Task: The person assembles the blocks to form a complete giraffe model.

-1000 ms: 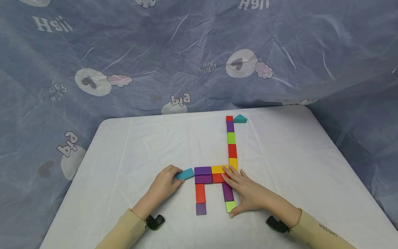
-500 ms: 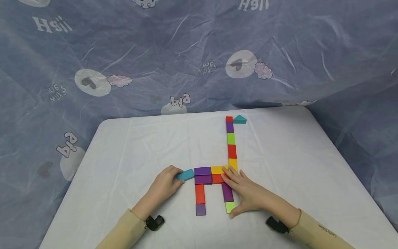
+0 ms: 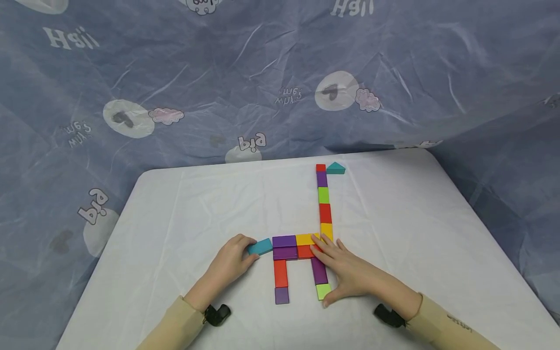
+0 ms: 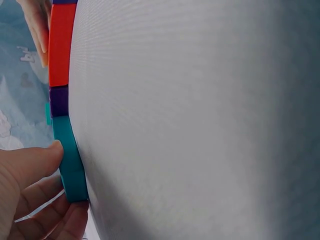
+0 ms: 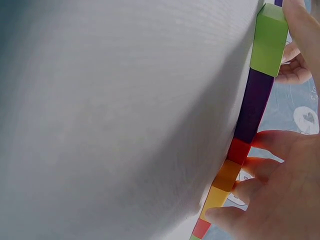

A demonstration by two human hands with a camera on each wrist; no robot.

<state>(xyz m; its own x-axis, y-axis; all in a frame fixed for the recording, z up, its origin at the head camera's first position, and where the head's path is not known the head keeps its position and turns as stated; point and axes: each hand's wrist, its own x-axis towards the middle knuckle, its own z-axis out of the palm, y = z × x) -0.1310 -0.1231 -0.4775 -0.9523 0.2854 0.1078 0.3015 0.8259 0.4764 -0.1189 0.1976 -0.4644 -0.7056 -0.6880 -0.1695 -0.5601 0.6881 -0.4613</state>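
My left hand [image 3: 229,260] pinches a teal rectangular block [image 3: 261,246] between thumb and fingers; the left wrist view shows the thumb on one side of it. The block lies slanted, its right end at two stacked purple blocks [image 3: 285,253]. Beside these lie a yellow block [image 3: 305,239] and a red-orange block [image 3: 304,251]. My right hand [image 3: 350,274] spreads its fingers over the joint with the tall column, fingertips touching the red and yellow blocks. Its thumb is at the lime block [image 3: 322,291], below a dark purple block [image 3: 319,271].
The column runs away from me: yellow [image 3: 326,229], red [image 3: 325,213], green [image 3: 323,195], purple and red blocks. A teal triangular block [image 3: 336,168] sits at its far end. A red block [image 3: 281,273] and a purple block [image 3: 282,295] form the left leg. A white cloth [image 3: 197,209] covers the table.
The whole head view has shifted slightly. Both hands and the blocks keep their places relative to one another.
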